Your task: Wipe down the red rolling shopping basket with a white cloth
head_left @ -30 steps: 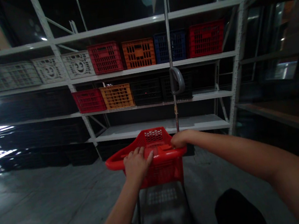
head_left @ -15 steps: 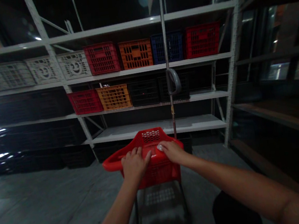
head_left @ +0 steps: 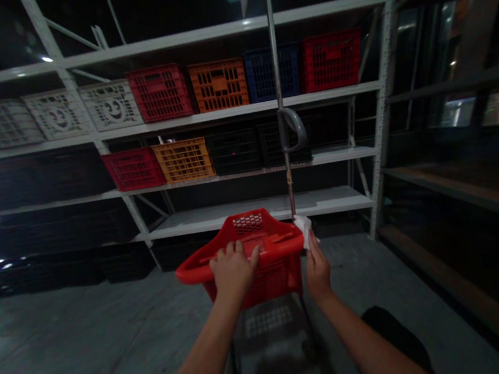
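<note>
In front of me stands a red plastic shopping cart (head_left: pixel 263 281). My left hand (head_left: pixel 234 271) rests over its handle (head_left: pixel 197 275), fingers curled over the bar and thumb along the near side. My right hand (head_left: pixel 317 267) is at the cart's right corner. It presses a crumpled white tissue (head_left: pixel 304 229), or a thin cloth, against the outer side of the rim. A metal pole (head_left: pixel 276 72) with a grey loop handle (head_left: pixel 294 128) rises behind that corner; I cannot tell where it is fixed.
Ahead runs a white metal rack (head_left: pixel 217 222) holding several crates, among them an orange crate (head_left: pixel 219 85), a blue crate (head_left: pixel 271 72) and a yellow crate (head_left: pixel 184 159). Dark shelves (head_left: pixel 453 183) line the right side. Grey concrete floor (head_left: pixel 90 345) spreads to the left.
My right hand has moved right with the white tissue, from the top of the handle to the cart's outer right corner. My left hand stays on the handle. The view has shifted slightly.
</note>
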`<action>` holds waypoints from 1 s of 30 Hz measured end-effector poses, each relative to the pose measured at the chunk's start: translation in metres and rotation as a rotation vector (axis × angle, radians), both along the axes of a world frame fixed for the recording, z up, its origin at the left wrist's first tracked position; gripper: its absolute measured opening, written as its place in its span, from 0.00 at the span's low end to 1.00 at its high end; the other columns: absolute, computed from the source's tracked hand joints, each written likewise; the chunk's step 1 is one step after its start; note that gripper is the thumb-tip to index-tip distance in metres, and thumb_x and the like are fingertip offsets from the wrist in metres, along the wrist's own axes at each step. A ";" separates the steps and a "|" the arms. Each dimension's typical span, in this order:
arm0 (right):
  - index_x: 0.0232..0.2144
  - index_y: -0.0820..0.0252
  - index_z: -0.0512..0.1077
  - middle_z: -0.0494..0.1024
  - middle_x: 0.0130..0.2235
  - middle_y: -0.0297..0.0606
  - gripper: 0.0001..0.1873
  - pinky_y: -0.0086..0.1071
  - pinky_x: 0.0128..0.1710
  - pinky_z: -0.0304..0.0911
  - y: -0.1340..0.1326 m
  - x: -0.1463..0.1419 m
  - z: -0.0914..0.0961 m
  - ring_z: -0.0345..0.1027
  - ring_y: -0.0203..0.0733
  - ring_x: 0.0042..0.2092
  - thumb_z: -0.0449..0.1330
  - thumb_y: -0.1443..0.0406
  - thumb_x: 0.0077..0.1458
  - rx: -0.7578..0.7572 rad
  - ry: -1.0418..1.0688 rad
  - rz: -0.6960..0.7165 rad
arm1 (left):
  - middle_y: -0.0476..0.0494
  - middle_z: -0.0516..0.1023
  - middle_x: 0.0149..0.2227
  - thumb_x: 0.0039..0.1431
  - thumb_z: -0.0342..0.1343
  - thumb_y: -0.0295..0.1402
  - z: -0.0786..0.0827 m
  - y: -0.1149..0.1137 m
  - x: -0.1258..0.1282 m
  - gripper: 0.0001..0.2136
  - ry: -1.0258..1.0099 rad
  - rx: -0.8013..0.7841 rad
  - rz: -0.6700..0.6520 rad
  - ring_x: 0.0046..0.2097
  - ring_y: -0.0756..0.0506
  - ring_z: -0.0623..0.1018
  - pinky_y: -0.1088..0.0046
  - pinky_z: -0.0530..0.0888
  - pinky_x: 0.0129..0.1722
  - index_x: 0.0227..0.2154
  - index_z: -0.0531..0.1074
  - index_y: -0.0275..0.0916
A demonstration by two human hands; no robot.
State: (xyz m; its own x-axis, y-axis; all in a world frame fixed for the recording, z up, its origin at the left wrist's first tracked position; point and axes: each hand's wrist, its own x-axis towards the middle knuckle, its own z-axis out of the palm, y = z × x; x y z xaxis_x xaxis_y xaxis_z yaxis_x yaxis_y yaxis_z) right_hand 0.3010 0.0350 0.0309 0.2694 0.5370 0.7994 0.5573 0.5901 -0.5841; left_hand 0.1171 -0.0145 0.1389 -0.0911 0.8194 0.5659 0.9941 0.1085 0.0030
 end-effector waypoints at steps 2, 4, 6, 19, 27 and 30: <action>0.59 0.62 0.54 0.46 0.63 0.44 0.25 0.47 0.59 0.48 -0.009 -0.025 -0.003 0.40 0.45 0.63 0.37 0.67 0.61 -0.031 0.101 0.014 | 0.34 0.71 0.46 0.57 0.33 0.51 0.001 0.001 0.008 0.29 -0.012 -0.020 -0.001 0.46 0.36 0.68 0.57 0.62 0.43 0.48 0.66 0.36; 0.58 0.60 0.56 0.35 0.65 0.40 0.24 0.49 0.59 0.46 -0.018 -0.047 -0.003 0.33 0.48 0.64 0.38 0.66 0.61 -0.053 0.114 0.022 | 0.33 0.71 0.46 0.57 0.33 0.52 0.001 0.003 0.013 0.29 -0.016 -0.029 -0.003 0.46 0.36 0.68 0.57 0.62 0.43 0.47 0.67 0.36; 0.58 0.60 0.56 0.28 0.65 0.38 0.23 0.51 0.59 0.43 -0.025 -0.063 -0.001 0.27 0.51 0.64 0.39 0.65 0.61 -0.082 0.094 0.000 | 0.34 0.71 0.46 0.57 0.32 0.52 0.001 0.004 0.016 0.29 -0.008 -0.023 -0.008 0.46 0.35 0.68 0.57 0.62 0.42 0.47 0.67 0.36; 0.55 0.65 0.61 0.49 0.62 0.46 0.25 0.50 0.59 0.40 0.003 -0.017 0.035 0.36 0.49 0.64 0.45 0.60 0.58 -0.205 0.105 -0.009 | 0.35 0.70 0.48 0.57 0.31 0.52 -0.001 0.006 0.012 0.30 0.012 -0.022 -0.045 0.46 0.36 0.68 0.58 0.62 0.43 0.48 0.66 0.37; 0.32 0.68 0.75 0.79 0.31 0.47 0.16 0.35 0.32 0.68 0.072 0.041 0.069 0.73 0.47 0.33 0.56 0.60 0.47 -0.605 0.450 0.448 | 0.33 0.70 0.47 0.57 0.33 0.52 0.000 0.000 0.013 0.30 -0.021 -0.038 -0.017 0.46 0.35 0.67 0.57 0.62 0.42 0.49 0.65 0.36; 0.33 0.68 0.75 0.79 0.32 0.46 0.18 0.33 0.30 0.68 0.067 0.032 0.065 0.73 0.45 0.33 0.56 0.57 0.47 -0.577 0.503 0.446 | 0.33 0.70 0.46 0.57 0.33 0.52 0.000 -0.001 0.013 0.29 -0.026 -0.034 0.006 0.46 0.35 0.67 0.57 0.62 0.42 0.47 0.66 0.36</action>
State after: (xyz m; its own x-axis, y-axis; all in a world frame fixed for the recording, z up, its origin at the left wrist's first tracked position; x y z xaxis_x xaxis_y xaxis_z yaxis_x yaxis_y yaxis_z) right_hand 0.3334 0.1023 0.0957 0.1854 0.9588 0.2152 -0.0572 0.2292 -0.9717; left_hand 0.1304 -0.0154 0.1390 -0.1105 0.8373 0.5355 0.9931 0.1148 0.0254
